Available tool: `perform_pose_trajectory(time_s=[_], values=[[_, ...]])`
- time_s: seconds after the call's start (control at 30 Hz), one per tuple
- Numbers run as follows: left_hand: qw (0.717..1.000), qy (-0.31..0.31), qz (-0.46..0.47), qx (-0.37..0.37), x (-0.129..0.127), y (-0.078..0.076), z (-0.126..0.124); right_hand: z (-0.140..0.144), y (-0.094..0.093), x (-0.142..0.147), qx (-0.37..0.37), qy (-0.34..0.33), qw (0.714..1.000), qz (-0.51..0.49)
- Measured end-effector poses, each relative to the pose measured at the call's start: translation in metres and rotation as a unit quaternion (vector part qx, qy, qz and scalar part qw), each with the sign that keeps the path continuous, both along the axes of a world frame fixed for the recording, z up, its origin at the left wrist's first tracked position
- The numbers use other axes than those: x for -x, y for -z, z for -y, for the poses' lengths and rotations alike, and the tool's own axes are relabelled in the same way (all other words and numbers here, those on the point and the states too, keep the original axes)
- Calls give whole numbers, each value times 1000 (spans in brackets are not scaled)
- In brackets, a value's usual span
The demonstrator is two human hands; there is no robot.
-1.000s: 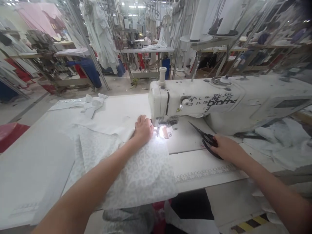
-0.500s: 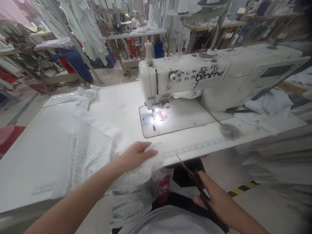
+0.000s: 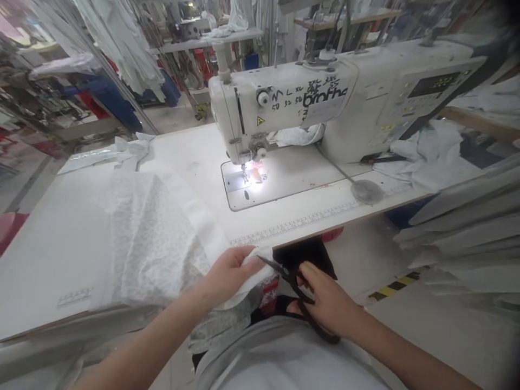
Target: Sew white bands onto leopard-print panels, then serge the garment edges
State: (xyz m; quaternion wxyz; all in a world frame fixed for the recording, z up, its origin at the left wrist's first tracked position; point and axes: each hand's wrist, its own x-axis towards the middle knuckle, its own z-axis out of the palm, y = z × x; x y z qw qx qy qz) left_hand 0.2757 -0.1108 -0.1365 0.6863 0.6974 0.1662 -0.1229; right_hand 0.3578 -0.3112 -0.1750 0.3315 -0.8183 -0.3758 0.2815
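My left hand (image 3: 226, 272) grips a corner of the white patterned fabric (image 3: 150, 238) just off the front edge of the sewing table (image 3: 60, 260). In my right hand (image 3: 328, 302) are black scissors (image 3: 290, 279), their blades pointing at the fabric corner beside my left fingers. The rest of the fabric lies spread over the left half of the table. A white sewing machine (image 3: 325, 103) stands behind, with its needle light on over the plate (image 3: 247, 181).
Loose white cloth pieces (image 3: 426, 154) lie right of the machine and at the table's far left (image 3: 122, 151). A stack of pale fabric (image 3: 463, 216) sits at the right. Hanging garments and other work tables fill the background. Yellow-black floor tape (image 3: 396, 286) runs below.
My left hand pulled the fabric from the needle to the table's front edge. My right hand took the scissors from the table and brought them to the fabric corner. The view tilted down.
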Motion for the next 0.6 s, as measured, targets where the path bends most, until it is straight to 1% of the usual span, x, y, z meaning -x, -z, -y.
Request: perform_pose_trajectory(time_s=[0.07, 0.13, 0.27, 0.33, 0.4, 0.47, 0.53, 0.6], values=[[1000, 0, -1, 12, 2, 2, 4, 6, 8, 5, 30, 4, 1000, -5], [1000, 8, -7, 2, 3, 4, 7, 12, 13, 9, 49, 3, 999, -15], [999, 33, -15, -39, 3, 5, 12, 16, 17, 11, 42, 23, 999, 0], [998, 44, -13, -45, 2, 4, 14, 16, 18, 10, 41, 26, 999, 12], [998, 35, -21, -51, 2, 2, 13, 16, 21, 8, 41, 27, 999, 8], [997, -10, -43, -70, 4, 1, 10, 18, 23, 7, 29, 30, 999, -4], [991, -87, -58, -85, 5, 2, 4, 20, 22, 8, 17, 34, 999, -8], [983, -160, -46, -78, 7, 4, -2, 21, 20, 10, 18, 26, 1000, 3]])
